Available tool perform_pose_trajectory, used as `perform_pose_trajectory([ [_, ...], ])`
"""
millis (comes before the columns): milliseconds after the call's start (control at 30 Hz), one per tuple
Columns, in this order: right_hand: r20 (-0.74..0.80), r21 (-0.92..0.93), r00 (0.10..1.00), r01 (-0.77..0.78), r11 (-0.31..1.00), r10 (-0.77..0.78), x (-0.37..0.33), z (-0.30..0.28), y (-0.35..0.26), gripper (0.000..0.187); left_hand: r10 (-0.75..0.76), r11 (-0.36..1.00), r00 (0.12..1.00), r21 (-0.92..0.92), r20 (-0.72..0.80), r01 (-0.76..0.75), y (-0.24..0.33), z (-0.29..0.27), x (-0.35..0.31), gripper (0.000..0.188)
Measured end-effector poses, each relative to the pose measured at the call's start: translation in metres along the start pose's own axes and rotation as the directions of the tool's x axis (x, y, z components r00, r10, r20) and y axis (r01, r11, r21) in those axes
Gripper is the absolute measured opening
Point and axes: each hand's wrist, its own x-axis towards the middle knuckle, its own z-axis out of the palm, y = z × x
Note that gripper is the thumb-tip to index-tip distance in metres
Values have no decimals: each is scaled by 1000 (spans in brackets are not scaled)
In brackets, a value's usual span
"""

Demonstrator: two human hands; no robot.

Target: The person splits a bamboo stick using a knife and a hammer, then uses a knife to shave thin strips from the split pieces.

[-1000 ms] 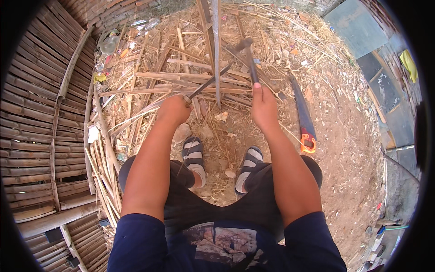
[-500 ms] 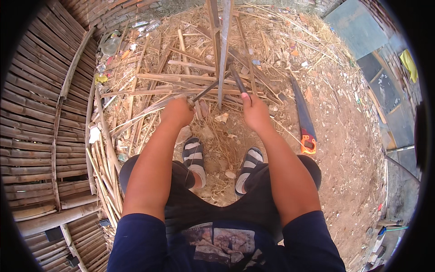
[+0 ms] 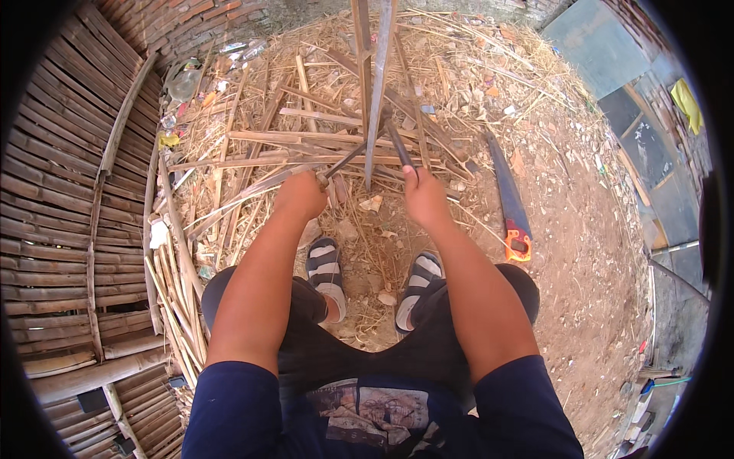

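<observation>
My left hand [image 3: 303, 194] is closed round the handle of a knife [image 3: 348, 159] with a dark, narrow blade. The blade slants up to the right and meets a split bamboo pole [image 3: 372, 107] standing upright between my hands. In my right hand [image 3: 426, 197] is the dark handle of a hammer [image 3: 398, 143]; its head is close to the blade's far end, beside the pole. Whether the head touches the blade I cannot tell. The pole's lower tip reaches the ground ahead of my feet, and its top runs out of view.
Split bamboo strips [image 3: 260, 138] lie heaped over straw and rubble ahead. A handsaw [image 3: 505, 191] with an orange handle rests on the dirt at right. Bamboo slat walling [image 3: 57, 229] rises at left, near a bundle of strips [image 3: 177, 291]. Grey panels [image 3: 596, 46] lean at far right.
My right hand has come slightly down and left, and the hammer's head is lower beside the pole. The left hand keeps its hold on the knife, nearly in place.
</observation>
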Motion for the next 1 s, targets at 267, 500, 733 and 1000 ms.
perform_pose_trajectory([
  [267, -334, 440, 939, 230, 868, -80, -1, -65, -72, 42, -2, 1000, 1000, -17, 7, 2, -7, -3, -1, 36],
  [500, 54, -102, 998, 39, 994, -33, -3, 8, 8, 45, 3, 1000, 998, -11, 56, -2, 2, -6, 3, 35],
  [733, -90, 116, 994, -55, 992, 65, 9, -18, -17, 51, -14, 998, 999, -65, 39, 17, 4, 7, 2, 34],
  [1000, -272, 302, 962, 95, 949, -10, -1, -41, -50, 51, -31, 997, 999, -67, 26, 33, -4, 4, 4, 33],
])
